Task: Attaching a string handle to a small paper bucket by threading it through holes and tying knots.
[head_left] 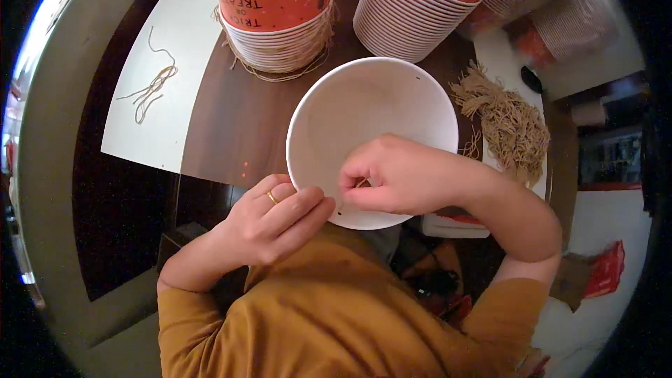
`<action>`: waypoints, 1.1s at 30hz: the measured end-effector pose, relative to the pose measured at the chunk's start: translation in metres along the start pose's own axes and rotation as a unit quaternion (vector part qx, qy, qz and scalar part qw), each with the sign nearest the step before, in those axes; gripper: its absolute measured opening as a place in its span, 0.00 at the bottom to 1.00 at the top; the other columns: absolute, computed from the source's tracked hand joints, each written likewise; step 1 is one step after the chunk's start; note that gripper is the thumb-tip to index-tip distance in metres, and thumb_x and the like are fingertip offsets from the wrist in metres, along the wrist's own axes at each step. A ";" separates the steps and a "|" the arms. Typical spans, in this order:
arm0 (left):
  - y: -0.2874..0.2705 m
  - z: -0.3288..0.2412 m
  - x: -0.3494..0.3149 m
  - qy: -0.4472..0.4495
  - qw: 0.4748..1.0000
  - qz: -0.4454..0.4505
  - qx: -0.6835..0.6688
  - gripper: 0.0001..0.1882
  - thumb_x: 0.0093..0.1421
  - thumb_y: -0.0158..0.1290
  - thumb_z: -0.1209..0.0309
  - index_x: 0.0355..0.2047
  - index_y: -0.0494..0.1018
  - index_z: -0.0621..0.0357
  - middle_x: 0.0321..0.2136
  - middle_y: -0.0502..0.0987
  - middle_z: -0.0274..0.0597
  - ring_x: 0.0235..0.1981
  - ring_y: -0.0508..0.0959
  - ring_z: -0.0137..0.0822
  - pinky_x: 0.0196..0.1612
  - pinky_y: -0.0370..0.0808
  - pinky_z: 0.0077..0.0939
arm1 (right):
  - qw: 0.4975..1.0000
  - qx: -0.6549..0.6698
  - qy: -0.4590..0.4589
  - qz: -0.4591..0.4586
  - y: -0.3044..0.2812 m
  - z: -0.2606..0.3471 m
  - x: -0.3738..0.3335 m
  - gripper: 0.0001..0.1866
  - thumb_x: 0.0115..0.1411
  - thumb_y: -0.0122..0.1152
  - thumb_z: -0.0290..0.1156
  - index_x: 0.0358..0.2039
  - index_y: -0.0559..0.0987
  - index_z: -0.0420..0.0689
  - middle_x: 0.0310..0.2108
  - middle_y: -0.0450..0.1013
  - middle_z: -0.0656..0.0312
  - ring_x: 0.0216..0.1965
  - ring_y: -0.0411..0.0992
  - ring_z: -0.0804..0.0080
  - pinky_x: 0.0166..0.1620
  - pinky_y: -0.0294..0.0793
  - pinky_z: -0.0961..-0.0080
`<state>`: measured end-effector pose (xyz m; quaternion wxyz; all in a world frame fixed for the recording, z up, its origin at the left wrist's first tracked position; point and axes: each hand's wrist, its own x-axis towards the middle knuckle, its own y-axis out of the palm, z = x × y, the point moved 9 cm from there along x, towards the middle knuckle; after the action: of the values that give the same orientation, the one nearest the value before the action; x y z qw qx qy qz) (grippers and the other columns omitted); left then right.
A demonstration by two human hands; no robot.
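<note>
A white paper bucket (371, 108) stands mouth-up close against my body, with a small dark hole near the rim on its far side and another on its near side. My left hand (280, 217), with a gold ring, is closed on the near-left rim, fingertips by the near hole. Inside the mouth, my right hand (399, 175) is pinched on a piece of tan twine (362, 183) beside that hole. Only a short bit of the twine shows; my fingers hide the rest.
Stacked orange-and-white buckets (280, 49) with twine around them stand at the far left, another stack (413, 10) beside them. A heap of cut twine (514, 129) lies right. Loose strands (154, 87) lie on the white tabletop at left.
</note>
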<state>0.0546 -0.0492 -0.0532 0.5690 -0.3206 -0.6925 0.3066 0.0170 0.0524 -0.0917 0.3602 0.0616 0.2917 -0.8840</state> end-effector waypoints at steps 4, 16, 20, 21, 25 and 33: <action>-0.001 0.000 0.002 0.008 1.000 -0.006 0.000 0.16 0.40 0.54 0.74 0.33 0.76 0.66 0.33 0.72 0.44 0.27 0.73 0.34 0.31 0.74 0.28 | 1.000 0.011 -0.006 -0.018 0.001 0.000 0.000 0.09 0.50 0.55 0.31 0.26 0.78 0.38 0.23 0.75 0.51 0.25 0.74 0.57 0.32 0.72 0.65; 0.000 0.001 0.001 0.001 1.000 -0.007 -0.002 0.16 0.40 0.54 0.74 0.33 0.76 0.66 0.32 0.72 0.43 0.26 0.73 0.33 0.31 0.74 0.28 | 1.000 -0.012 0.000 0.003 0.008 -0.007 -0.002 0.08 0.52 0.55 0.29 0.28 0.77 0.37 0.25 0.73 0.54 0.26 0.72 0.64 0.32 0.71 0.70; 0.000 0.002 0.001 0.002 1.000 -0.006 -0.004 0.17 0.39 0.54 0.74 0.33 0.76 0.66 0.32 0.72 0.43 0.26 0.73 0.33 0.31 0.74 0.27 | 0.999 -0.040 -0.006 -0.004 0.006 -0.005 -0.002 0.08 0.51 0.54 0.31 0.26 0.78 0.40 0.24 0.75 0.50 0.28 0.74 0.53 0.34 0.73 0.61; 0.000 0.002 0.001 0.002 1.000 -0.006 -0.003 0.17 0.39 0.54 0.74 0.33 0.76 0.66 0.32 0.72 0.43 0.26 0.73 0.33 0.31 0.74 0.27 | 0.999 -0.040 -0.006 -0.004 0.006 -0.005 -0.002 0.08 0.51 0.54 0.31 0.26 0.78 0.40 0.24 0.75 0.50 0.28 0.74 0.53 0.34 0.73 0.61; 0.000 0.002 0.002 0.007 1.000 -0.012 -0.003 0.16 0.40 0.55 0.74 0.33 0.76 0.65 0.32 0.72 0.42 0.27 0.74 0.32 0.31 0.74 0.27 | 0.997 -0.070 -0.029 -0.016 0.004 0.002 0.000 0.07 0.52 0.55 0.29 0.27 0.77 0.37 0.26 0.73 0.52 0.28 0.73 0.58 0.33 0.72 0.67; 0.000 0.003 0.001 0.005 1.000 -0.004 0.000 0.16 0.40 0.55 0.74 0.33 0.76 0.65 0.32 0.72 0.42 0.26 0.73 0.32 0.32 0.74 0.27 | 0.998 -0.045 -0.011 -0.045 -0.003 0.004 -0.001 0.08 0.50 0.55 0.31 0.24 0.78 0.40 0.24 0.74 0.50 0.29 0.74 0.51 0.35 0.73 0.60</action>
<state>0.0515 -0.0485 -0.0529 0.5736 -0.3192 -0.6910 0.3025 0.0163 0.0520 -0.0865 0.3252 0.0225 0.3298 -0.8860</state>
